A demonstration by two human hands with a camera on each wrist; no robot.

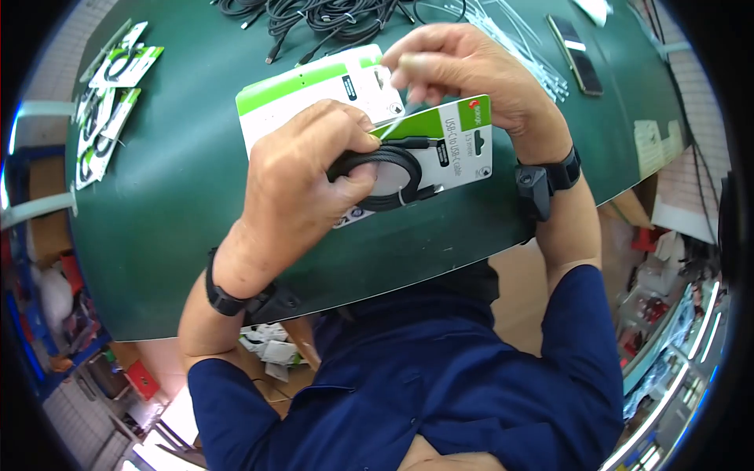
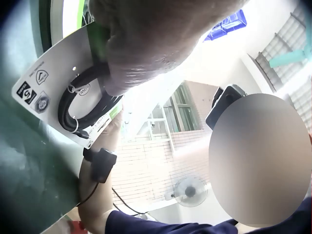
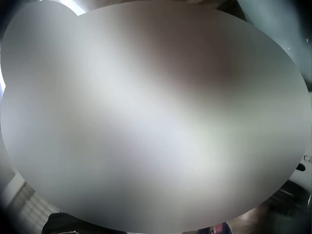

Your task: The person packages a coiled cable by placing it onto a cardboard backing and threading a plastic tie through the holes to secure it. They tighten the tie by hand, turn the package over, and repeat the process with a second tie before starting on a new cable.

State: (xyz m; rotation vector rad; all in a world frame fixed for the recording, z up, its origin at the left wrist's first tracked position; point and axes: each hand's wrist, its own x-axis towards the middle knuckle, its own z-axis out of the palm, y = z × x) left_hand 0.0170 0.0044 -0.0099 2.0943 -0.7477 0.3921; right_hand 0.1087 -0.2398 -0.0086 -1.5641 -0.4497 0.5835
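Observation:
My left hand [image 1: 294,169] grips a coiled black USB-C cable [image 1: 386,202] against a white and green printed card [image 1: 465,145], thumb and index finger at the coil's left side. A thin white cable tie [image 1: 398,123] sticks up from beside that index fingertip. My right hand [image 1: 483,74] is above the card's upper edge, its curled, slightly blurred fingers pinching the tie's upper end. In the left wrist view the card [image 2: 51,73] stands tilted, with the cable [image 2: 65,105] on its face bound by small white ties. The right wrist view is mostly blurred out.
A stack of cards [image 1: 275,96] lies just behind the left hand. Loose black cables [image 1: 338,17] pile at the far edge, beside scattered white ties [image 1: 522,43] and a phone [image 1: 577,59]. Carded cables [image 1: 129,67] lie at far left on the green table [image 1: 157,251].

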